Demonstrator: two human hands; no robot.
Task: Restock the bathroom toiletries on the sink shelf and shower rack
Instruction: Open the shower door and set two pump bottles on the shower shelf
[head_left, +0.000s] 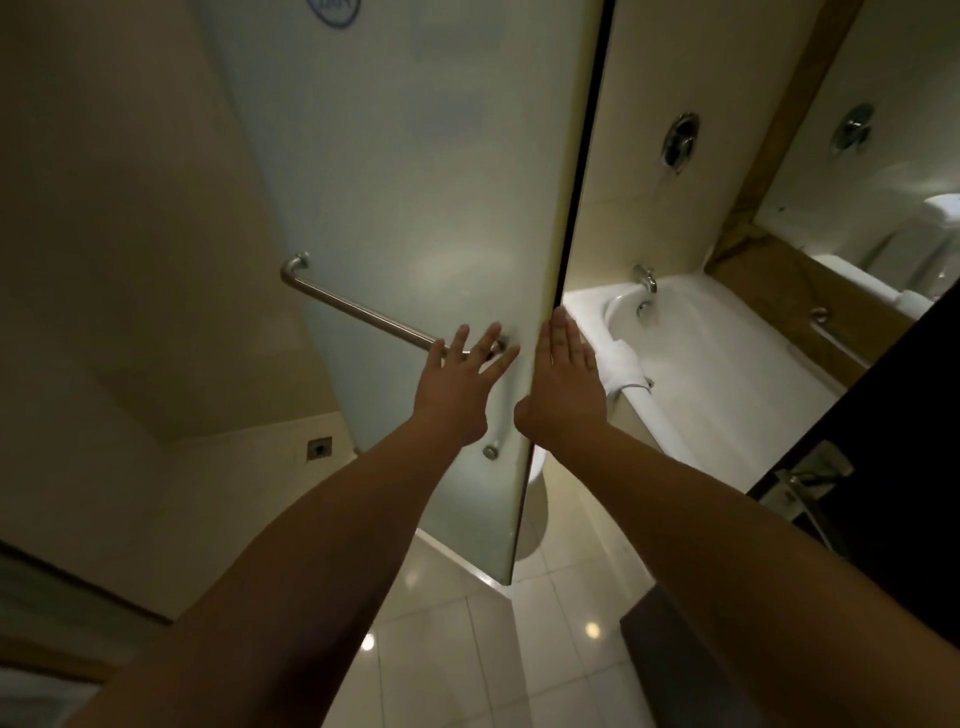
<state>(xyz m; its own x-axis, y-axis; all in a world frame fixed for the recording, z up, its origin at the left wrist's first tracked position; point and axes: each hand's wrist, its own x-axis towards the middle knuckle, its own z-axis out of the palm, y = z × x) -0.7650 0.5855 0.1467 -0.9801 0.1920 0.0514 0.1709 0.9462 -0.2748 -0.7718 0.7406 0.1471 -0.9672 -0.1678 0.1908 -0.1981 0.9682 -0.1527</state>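
Hands empty and fingers spread: left hand (460, 382) at the door's slanting bar handle (358, 306), right hand (563, 382) flat beside the frosted glass door (415, 182) edge.

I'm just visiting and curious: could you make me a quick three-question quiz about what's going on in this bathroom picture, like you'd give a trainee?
1. True or false: the left hand is carrying a bottle.
2. The right hand is at which part of the frosted glass door? A) its top corner B) its free edge C) its bottom
3. What white thing is draped over the rim of the bathtub?

Key
1. False: it is empty, fingers spread over the door by the metal handle bar.
2. B
3. A folded towel.
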